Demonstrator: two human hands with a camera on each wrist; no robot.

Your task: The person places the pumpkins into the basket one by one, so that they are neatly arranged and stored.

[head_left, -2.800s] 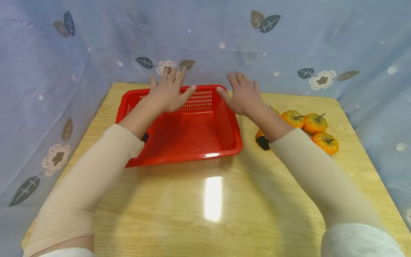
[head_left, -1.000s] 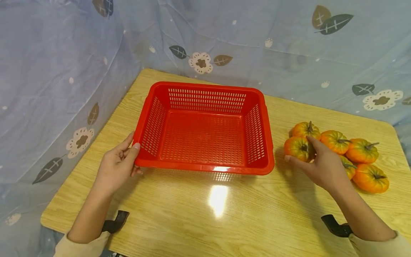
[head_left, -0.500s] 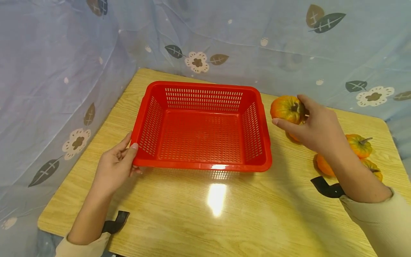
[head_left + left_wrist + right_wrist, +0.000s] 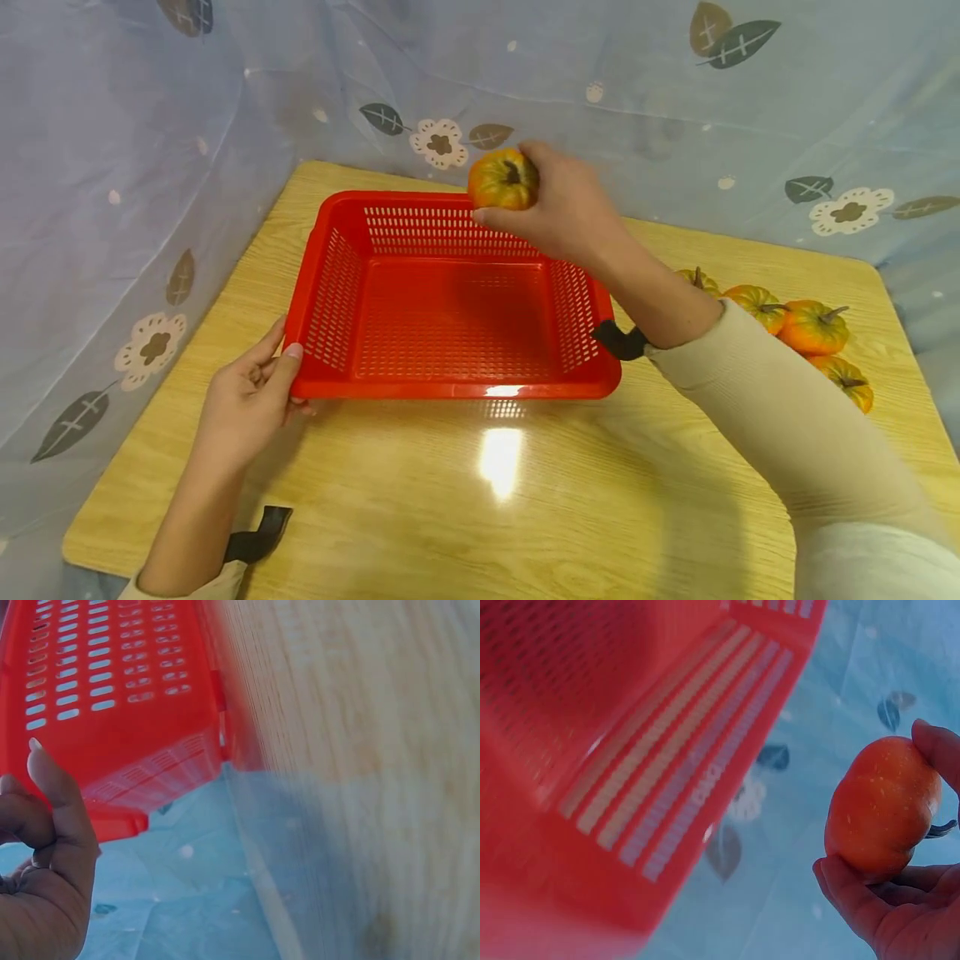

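My right hand (image 4: 566,200) grips a small orange-and-green pumpkin (image 4: 501,180) between thumb and fingers, held up over the back rim of a red plastic basket (image 4: 450,388). In the right wrist view the pumpkin (image 4: 881,806) shows its orange underside, with thumb and fingertips on either side of it and the basket wall to the left. At the basket's front left corner my left hand (image 4: 243,404) pinches the rim, thumb on top and fingers underneath. The left wrist view shows that hand (image 4: 52,862) against the slotted basket wall (image 4: 150,742).
Several more pumpkins (image 4: 813,327) sit together on the right of the wooden table (image 4: 420,492), partly covered by the right forearm. A blue patterned curtain (image 4: 660,108) hangs close behind the table and along its sides. Black straps (image 4: 258,537) stick out at both wrists.
Both hands first hovered over the basket. The left then took its rim and stayed there. My right hand picked a pumpkin from the group, lifted it and carried it left over the basket's back edge.
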